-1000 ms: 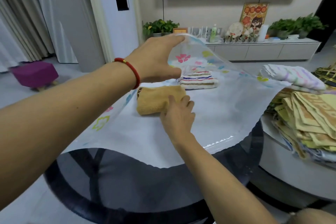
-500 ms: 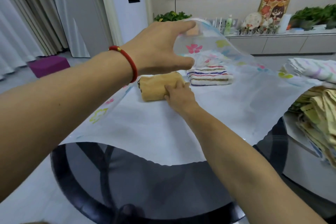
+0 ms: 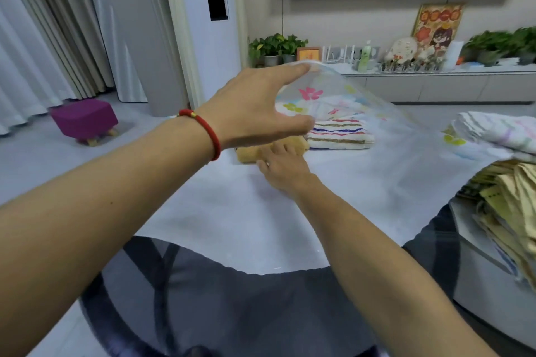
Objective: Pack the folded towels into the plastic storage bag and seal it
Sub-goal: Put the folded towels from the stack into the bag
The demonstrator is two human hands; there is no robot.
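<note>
Left hand (image 3: pixel 255 109) pinches the upper flap of the translucent flower-printed plastic storage bag (image 3: pixel 333 182), fingers closed on its edge, holding the mouth open over the dark round glass tabletop (image 3: pixel 232 313). Right hand (image 3: pixel 282 165) is inside, fingers flat and loose on the folded tan terry towel (image 3: pixel 249 153), gripping nothing, beside the folded striped white towel (image 3: pixel 339 135) deeper in. Risks: the flap slips and drops onto the wrist; pushing bunches the tan towel or unfolds it; the slick bag slides on the glass.

Single head-worn wide-angle view, facing forward and down, close over the glass table (image 3: pixel 232 313)
</note>
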